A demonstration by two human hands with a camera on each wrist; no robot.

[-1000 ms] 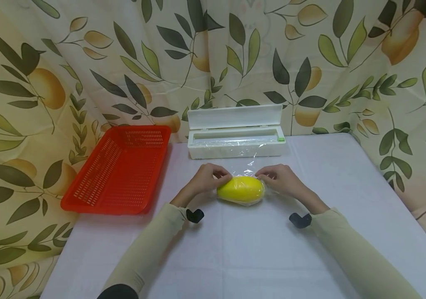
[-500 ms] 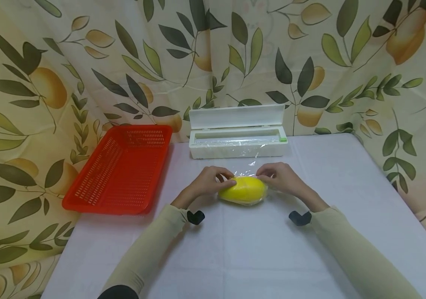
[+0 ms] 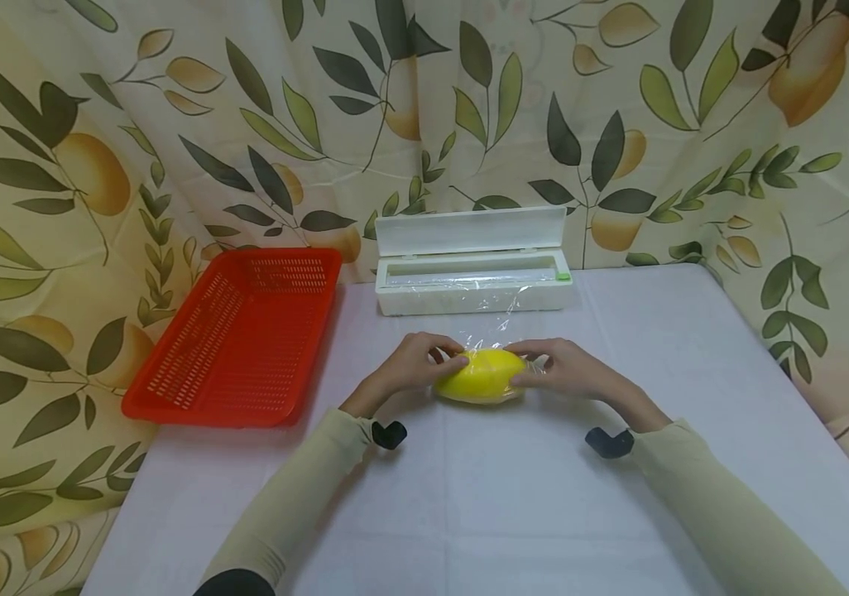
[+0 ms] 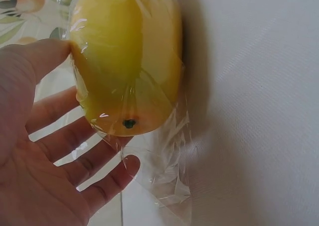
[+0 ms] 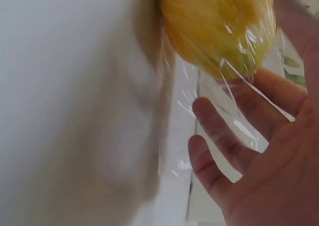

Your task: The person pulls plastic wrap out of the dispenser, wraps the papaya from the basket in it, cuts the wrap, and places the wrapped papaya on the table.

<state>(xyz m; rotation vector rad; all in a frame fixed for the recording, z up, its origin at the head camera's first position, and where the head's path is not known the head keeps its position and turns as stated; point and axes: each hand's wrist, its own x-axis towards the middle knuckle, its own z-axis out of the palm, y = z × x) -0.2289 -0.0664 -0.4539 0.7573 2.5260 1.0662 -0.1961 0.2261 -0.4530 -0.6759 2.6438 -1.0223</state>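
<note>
While everything sits on the white cloth-covered table [image 3: 469, 513], a red perforated plastic basket [image 3: 238, 335] is seen at the far left, well apart from the hands. Moving right, the left hand [image 3: 410, 368] is placed against the left end of the smooth yellow mango-shaped fruit [image 3: 480, 377], thumb laid on its top and fingers [image 4: 99, 158] spread loosely beneath the loose clear cling film [image 4: 169, 176] trailing off that end. The fruit itself is found lying on its side at the table's middle, wrapped in the film, right between both hands. On its right end the right hand [image 3: 562, 372] is laid, fingers [image 5: 224, 131] relaxed and spread under the film, thumb over the top. Behind the fruit, a white plastic cling film dispenser box [image 3: 472, 265] is seen with its lid up, film stretched from it toward the fruit.
</note>
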